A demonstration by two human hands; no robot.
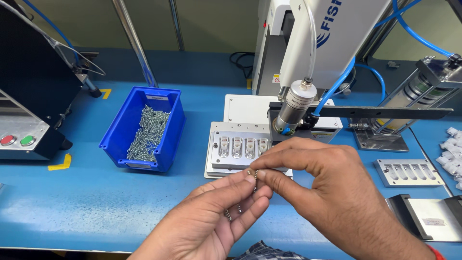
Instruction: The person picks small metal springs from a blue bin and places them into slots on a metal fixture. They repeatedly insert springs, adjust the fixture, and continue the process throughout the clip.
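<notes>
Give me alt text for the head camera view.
Two bare hands, left hand and right hand, pinch a small screw together above a blue table, with a blue bin of screws and a metal fixture behind.

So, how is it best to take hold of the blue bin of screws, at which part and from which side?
Probably by the two long side walls of the blue bin, coming from above with both hands. Its top is open and the rim stands free on the table. The screws lie loose inside, so it should stay level. The left hand and right hand currently pinch a small screw between them.
</notes>
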